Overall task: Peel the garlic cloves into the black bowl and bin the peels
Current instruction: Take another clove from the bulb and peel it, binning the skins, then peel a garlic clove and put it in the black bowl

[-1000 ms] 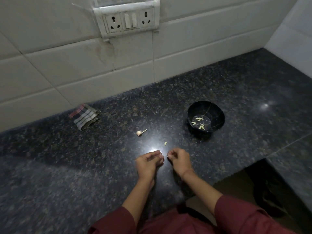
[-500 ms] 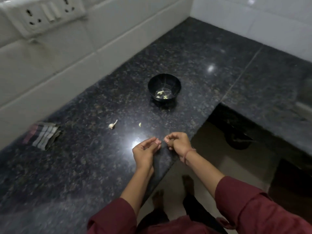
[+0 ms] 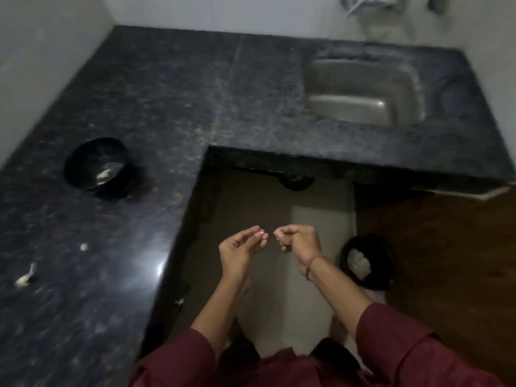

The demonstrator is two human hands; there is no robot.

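Left hand (image 3: pixel 237 251) and right hand (image 3: pixel 300 241) have left the bench (image 3: pixel 139 107) — now near the bin (image 3: pixel 386 252), lower right; fingers (image 3: pixel 282 236) curled, on peels or not I cannot tell — binning next.

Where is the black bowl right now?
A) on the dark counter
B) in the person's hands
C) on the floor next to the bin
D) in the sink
A: the bowl stands on the dark counter, far off to the side of the sink, and nothing is holding it.
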